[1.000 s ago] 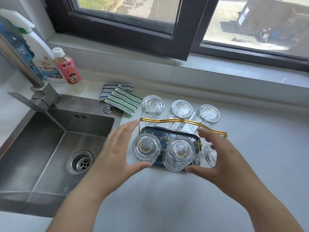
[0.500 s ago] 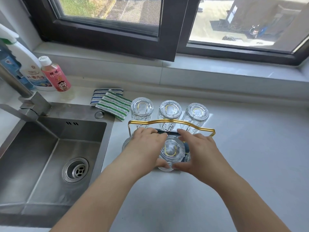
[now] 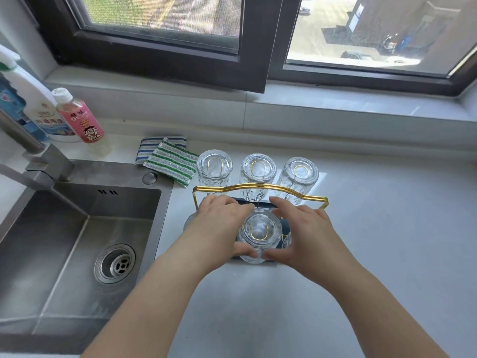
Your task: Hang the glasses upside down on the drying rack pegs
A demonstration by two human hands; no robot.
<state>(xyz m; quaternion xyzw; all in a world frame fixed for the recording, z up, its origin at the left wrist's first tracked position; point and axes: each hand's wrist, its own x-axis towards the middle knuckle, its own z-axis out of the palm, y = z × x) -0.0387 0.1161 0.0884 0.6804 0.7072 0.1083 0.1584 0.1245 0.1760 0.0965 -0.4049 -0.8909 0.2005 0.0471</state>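
Note:
A drying rack with a gold wire handle (image 3: 260, 187) and a dark blue tray stands on the grey counter. Three clear glasses hang upside down on its back pegs: left (image 3: 214, 166), middle (image 3: 258, 169), right (image 3: 299, 173). The front middle glass (image 3: 259, 232) is upside down on its peg. My left hand (image 3: 219, 226) and my right hand (image 3: 302, 231) wrap around it from both sides, fingers and thumbs touching it. The front left and front right glasses are mostly hidden under my hands.
A steel sink (image 3: 77, 249) with a faucet (image 3: 38, 161) lies to the left. Striped cloths (image 3: 167, 161) lie behind the rack. A pink bottle (image 3: 80, 117) and a detergent bottle (image 3: 38, 109) stand at the back left. A window ledge (image 3: 335, 104) runs along the back.
My hands closed in from beside the rack onto the front middle glass a second ago; since half a second ago they stay on it almost unmoved.

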